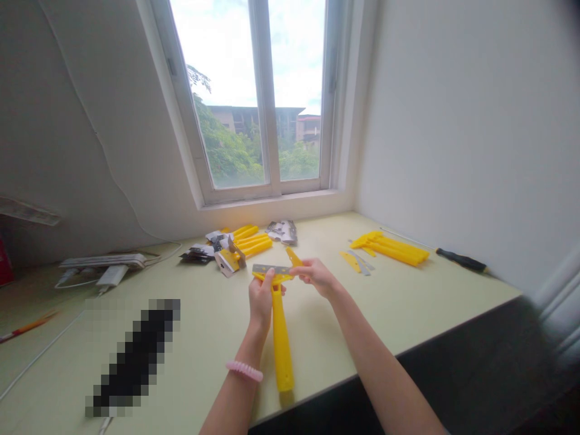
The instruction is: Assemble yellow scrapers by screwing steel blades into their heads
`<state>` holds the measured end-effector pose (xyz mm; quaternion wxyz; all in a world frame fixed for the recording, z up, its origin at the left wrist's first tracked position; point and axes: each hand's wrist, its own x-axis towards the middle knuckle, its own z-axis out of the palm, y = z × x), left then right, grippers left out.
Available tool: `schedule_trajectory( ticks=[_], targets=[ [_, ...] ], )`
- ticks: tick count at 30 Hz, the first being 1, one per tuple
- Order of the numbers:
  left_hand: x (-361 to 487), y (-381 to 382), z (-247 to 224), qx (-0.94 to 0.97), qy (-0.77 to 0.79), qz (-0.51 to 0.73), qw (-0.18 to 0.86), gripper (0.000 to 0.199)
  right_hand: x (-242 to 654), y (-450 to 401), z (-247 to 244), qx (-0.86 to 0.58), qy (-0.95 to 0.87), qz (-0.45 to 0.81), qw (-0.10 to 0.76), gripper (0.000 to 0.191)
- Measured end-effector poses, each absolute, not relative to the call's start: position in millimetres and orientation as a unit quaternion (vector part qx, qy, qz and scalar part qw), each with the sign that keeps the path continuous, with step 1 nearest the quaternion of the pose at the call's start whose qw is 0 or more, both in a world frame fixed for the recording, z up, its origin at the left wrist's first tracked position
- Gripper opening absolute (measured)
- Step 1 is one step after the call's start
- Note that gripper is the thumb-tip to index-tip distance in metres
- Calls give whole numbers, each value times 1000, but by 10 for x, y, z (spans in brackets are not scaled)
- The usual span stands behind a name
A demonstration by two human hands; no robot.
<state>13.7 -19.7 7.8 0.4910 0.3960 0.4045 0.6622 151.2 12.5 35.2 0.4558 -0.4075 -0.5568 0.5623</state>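
A yellow scraper handle (283,344) points toward me near the table's front edge, its wide head away from me. My left hand (263,296) is closed around its neck, the thumb on a grey metal blade (267,268) that lies across the head. With its fingers pinched, my right hand (315,275) holds a small yellow plate (293,257) at the blade's right end. A pink coiled band (244,370) circles my left wrist.
Yellow handles and packaged pieces (229,260) lie by the window. More yellow handles (394,249), loose blades (364,266) and a black-handled screwdriver (462,260) are at right. A power strip (111,261), cables and a pixelated dark object (136,356) are at left.
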Motion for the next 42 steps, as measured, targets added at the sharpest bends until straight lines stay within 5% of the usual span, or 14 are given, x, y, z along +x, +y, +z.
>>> schedule_trajectory(
  ticks=[20,42],
  targets=[
    [26,-152,114,334,448,756,341,21,1521,123,329,-403,-554,552,475,21],
    [59,-167,129,371,434,744,347,22,1506,167,304,-421,-506,579,482,9]
  ],
)
